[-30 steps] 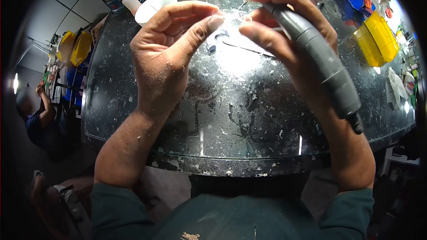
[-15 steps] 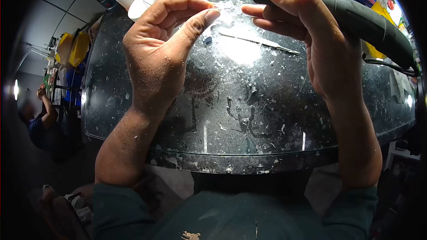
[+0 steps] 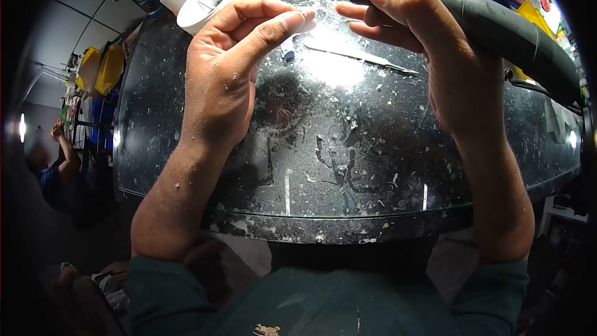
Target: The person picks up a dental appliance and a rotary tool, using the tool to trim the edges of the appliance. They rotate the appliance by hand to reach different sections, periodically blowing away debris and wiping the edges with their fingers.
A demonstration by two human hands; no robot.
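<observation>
1 tiny piece [image 3: 303,10] is pinched in the left hand [image 3: 227,56]; the half-curled right hand [image 3: 444,43] grips a handpiece [image 3: 497,20].

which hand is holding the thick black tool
The right hand: the thick black tool lies between its thumb and fingers. The left hand instead has thumb and fingertips pinched; anything between them is too small to identify.

The dark, glossy surface [image 3: 379,162] is strewn with white crumbs [image 3: 354,124] and smears. A pale tool [image 3: 362,56] lies on the near side of the right fingers [image 3: 387,35], a small dark bit [image 3: 288,56] nearward of the left fingers [image 3: 273,30]. Leftward beyond those stands a white cup [image 3: 190,22].
</observation>
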